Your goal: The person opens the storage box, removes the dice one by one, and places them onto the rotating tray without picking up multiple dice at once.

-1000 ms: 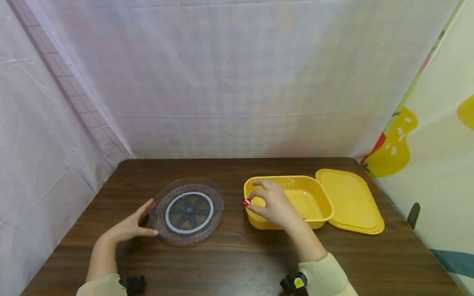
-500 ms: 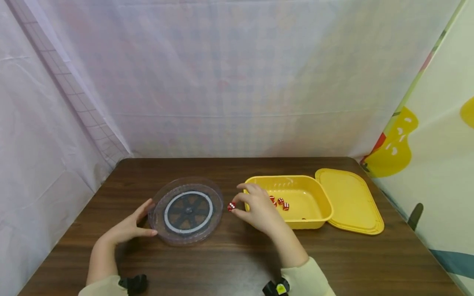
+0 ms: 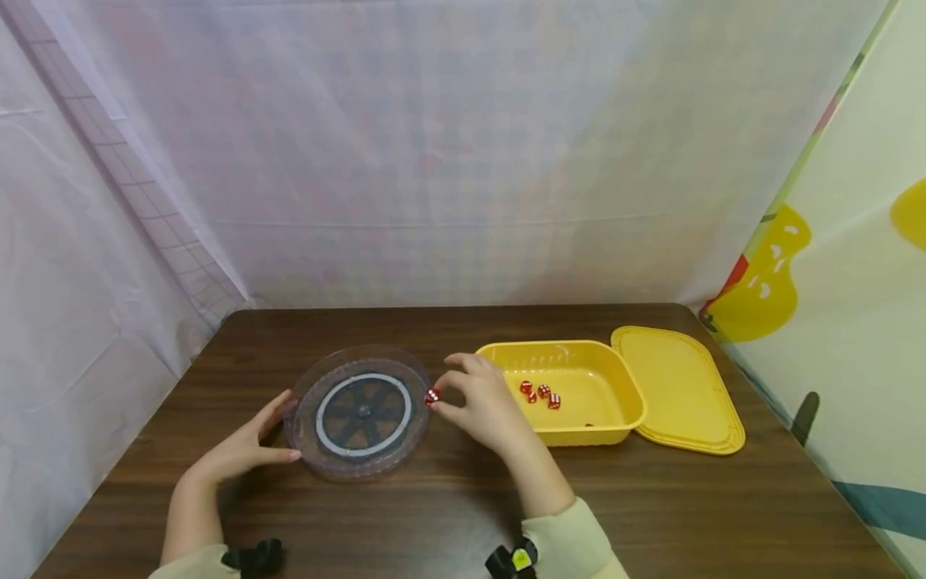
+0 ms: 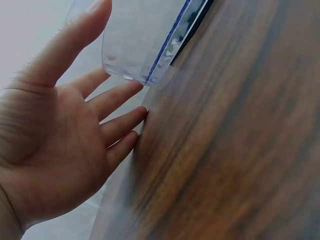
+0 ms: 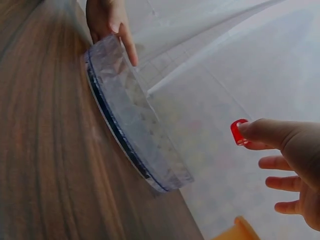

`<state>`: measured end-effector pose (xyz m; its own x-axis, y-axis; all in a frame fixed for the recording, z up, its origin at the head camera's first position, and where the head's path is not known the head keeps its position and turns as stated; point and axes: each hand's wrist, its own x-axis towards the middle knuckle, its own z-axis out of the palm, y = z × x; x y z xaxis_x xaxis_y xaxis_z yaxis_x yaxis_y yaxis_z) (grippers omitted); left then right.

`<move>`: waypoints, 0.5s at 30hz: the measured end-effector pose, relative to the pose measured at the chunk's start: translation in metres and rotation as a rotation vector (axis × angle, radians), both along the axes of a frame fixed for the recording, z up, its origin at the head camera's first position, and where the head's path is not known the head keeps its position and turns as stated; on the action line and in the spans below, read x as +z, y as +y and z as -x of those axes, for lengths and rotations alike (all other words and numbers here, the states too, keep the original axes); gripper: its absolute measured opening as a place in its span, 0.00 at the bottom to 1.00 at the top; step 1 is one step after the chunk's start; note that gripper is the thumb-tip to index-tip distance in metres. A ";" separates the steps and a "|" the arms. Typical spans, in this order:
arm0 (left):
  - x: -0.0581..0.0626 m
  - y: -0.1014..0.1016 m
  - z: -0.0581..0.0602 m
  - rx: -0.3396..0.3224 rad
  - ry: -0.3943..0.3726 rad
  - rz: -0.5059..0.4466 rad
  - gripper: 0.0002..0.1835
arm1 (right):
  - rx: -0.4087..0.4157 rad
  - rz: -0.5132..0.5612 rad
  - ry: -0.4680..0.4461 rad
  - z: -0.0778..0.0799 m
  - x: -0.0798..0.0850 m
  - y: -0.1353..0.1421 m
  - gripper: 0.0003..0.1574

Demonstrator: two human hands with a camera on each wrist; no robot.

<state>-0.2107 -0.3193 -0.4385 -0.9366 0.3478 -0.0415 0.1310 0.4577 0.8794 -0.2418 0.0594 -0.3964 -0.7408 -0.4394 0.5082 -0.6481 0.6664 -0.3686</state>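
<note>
In the head view my right hand (image 3: 488,406) pinches a red die (image 3: 432,396) with white pips between thumb and index finger. The die is at the right rim of a clear round dish (image 3: 362,468), whose dark base bears a pale ring. Seen from the right wrist, that die (image 5: 238,132) is held up off the table, apart from the dish's wall (image 5: 135,125). My left hand (image 3: 235,450) is at the dish's left side, thumb and fingers spread along its wall. In the left wrist view its fingers (image 4: 122,97) extend loosely, fingertips right at the dish's lower edge.
A yellow box (image 3: 586,437) stands right of the dish, with several red dice (image 3: 554,400) inside. Its yellow lid (image 3: 680,394) lies against the right side. All this sits on a brown wooden table (image 3: 405,523), with white cloth (image 3: 434,161) hanging behind.
My right hand has moved left with the die, from over the yellow box to the dish's right rim, uncovering the dice in the box. My left hand has stayed at the dish.
</note>
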 end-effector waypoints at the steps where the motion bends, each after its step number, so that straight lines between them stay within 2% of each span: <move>1: -0.001 0.000 0.000 0.002 0.001 -0.003 0.55 | 0.001 0.001 0.003 0.000 -0.001 -0.001 0.09; 15: -0.008 0.000 -0.001 0.013 0.013 -0.048 0.54 | -0.026 -0.024 0.024 -0.005 -0.015 -0.015 0.11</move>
<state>-0.2093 -0.3194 -0.4463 -0.9416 0.3365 -0.0131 0.1365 0.4171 0.8985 -0.2366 0.0444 -0.4116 -0.7399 -0.4327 0.5151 -0.6390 0.6916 -0.3368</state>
